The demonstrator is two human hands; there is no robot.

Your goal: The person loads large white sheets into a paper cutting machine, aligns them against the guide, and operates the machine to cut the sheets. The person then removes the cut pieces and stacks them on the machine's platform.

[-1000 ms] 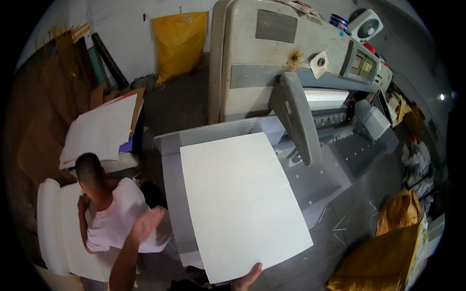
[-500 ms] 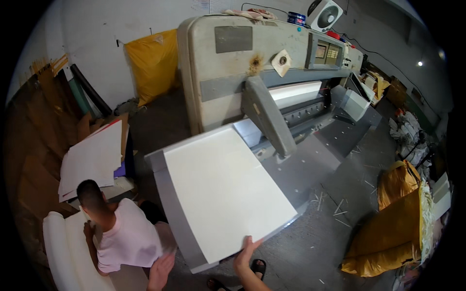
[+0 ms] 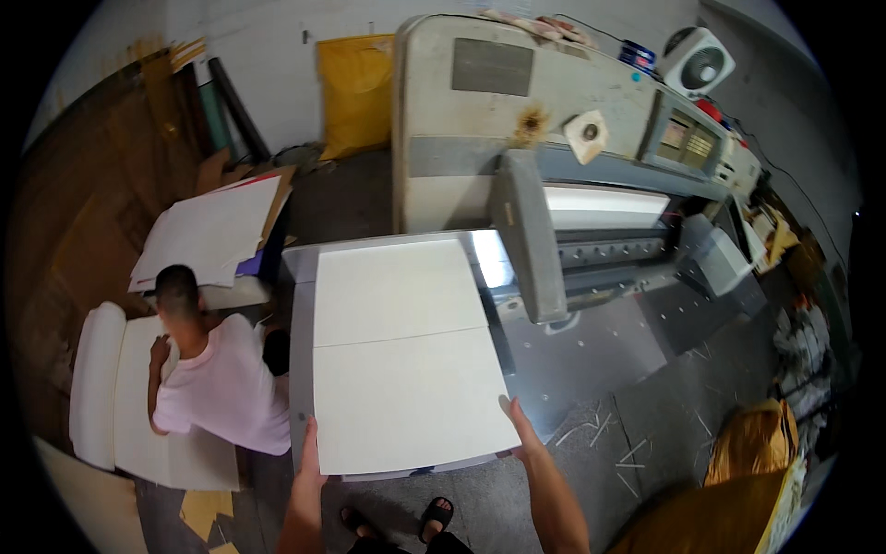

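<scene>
A white sheet, or a stack of sheets [image 3: 415, 402], lies on the near part of a grey metal side table [image 3: 303, 369]. A thin line separates it from another white sheet area [image 3: 392, 291] farther back. My left hand [image 3: 312, 452] grips the near sheet's left edge close to its front corner. Opposite it, my right hand [image 3: 525, 430] holds the right edge near the front corner, thumb uppermost. The undersides of both hands are hidden. Whether the near piece is one sheet or several, I cannot tell.
A large cutting machine [image 3: 461, 115] with a slanted grey arm [image 3: 531, 240] stands behind. To my left, a person in a pink shirt [image 3: 226, 383] bends over white sheeting [image 3: 97, 388]. White offcut strips [image 3: 632, 452] litter the floor, and a yellow sack [image 3: 720, 512] stands at right.
My left hand has come up to the sheet's left edge, and my right hand has shifted to its right edge. A dividing line now crosses the white surface. The view has turned left.
</scene>
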